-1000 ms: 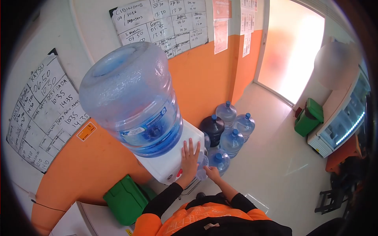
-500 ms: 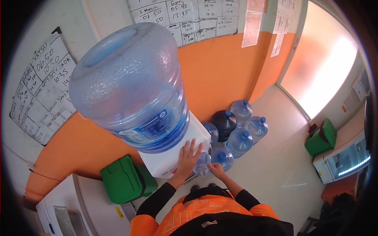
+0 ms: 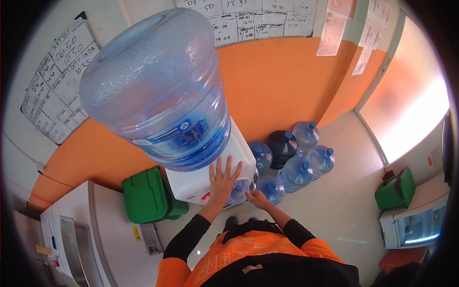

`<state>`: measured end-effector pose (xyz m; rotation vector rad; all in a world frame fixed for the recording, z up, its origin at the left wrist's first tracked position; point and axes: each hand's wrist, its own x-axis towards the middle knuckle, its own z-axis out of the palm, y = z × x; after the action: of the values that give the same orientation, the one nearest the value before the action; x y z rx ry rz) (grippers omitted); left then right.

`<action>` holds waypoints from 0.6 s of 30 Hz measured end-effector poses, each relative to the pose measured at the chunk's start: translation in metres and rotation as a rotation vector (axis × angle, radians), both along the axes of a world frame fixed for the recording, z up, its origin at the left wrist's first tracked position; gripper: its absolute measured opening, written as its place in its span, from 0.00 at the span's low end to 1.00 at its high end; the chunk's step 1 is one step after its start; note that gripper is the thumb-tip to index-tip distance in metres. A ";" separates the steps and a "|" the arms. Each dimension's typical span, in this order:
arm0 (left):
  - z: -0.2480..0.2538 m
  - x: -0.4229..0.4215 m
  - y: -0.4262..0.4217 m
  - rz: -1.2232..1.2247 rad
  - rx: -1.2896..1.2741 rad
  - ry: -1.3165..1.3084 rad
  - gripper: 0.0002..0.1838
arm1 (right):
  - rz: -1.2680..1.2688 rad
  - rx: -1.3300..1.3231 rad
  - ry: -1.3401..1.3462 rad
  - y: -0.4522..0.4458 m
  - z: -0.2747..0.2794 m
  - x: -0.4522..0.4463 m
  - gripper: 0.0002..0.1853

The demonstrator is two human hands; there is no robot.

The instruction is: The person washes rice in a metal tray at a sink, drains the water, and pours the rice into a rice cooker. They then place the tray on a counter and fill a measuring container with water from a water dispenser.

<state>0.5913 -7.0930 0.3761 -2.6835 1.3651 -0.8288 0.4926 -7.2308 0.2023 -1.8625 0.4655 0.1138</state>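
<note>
My left hand (image 3: 223,182) rests with spread fingers on the top front of a white water dispenser (image 3: 191,185), just below the big blue water bottle (image 3: 167,103) that stands upside down on it. A clear plastic jug (image 3: 239,191) is at the dispenser's front, partly behind my left hand. My right hand (image 3: 258,199) is closed at the jug's right side, seemingly around its handle. The dispenser's tap and the jug's contents cannot be made out.
Several large water bottles (image 3: 296,172) with blue caps stand on the floor to the right. A green bin (image 3: 146,196) and a pale cabinet (image 3: 114,225) are on the left. Another green bin (image 3: 396,189) stands at the far right, near a glass-fronted unit (image 3: 418,225).
The camera view has shifted. My left hand's fingers are spread wider and sit closer to the bottle's base. The jug, still in my right hand, is more hidden at the dispenser's front.
</note>
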 end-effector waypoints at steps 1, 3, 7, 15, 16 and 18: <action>-0.001 -0.001 -0.002 0.023 -0.001 -0.001 0.35 | 0.007 0.005 0.010 0.000 -0.001 0.001 0.25; -0.004 -0.003 -0.007 0.092 0.003 -0.005 0.36 | -0.002 0.011 0.018 -0.002 -0.003 0.003 0.25; -0.011 -0.001 -0.015 0.183 -0.015 -0.129 0.37 | -0.014 0.000 0.035 -0.006 -0.006 0.004 0.26; -0.009 -0.007 -0.016 0.195 -0.028 -0.060 0.39 | -0.035 -0.014 0.052 -0.005 -0.003 0.004 0.26; -0.008 -0.007 -0.016 0.192 -0.038 -0.043 0.39 | -0.036 -0.017 0.049 -0.006 -0.006 0.005 0.26; -0.008 -0.009 -0.016 0.202 -0.042 -0.034 0.39 | -0.045 0.001 0.023 -0.004 -0.012 0.004 0.26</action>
<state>0.5826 -7.1087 0.3679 -2.7650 1.0590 -0.8856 0.4970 -7.2347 0.1901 -1.8502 0.5231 0.1048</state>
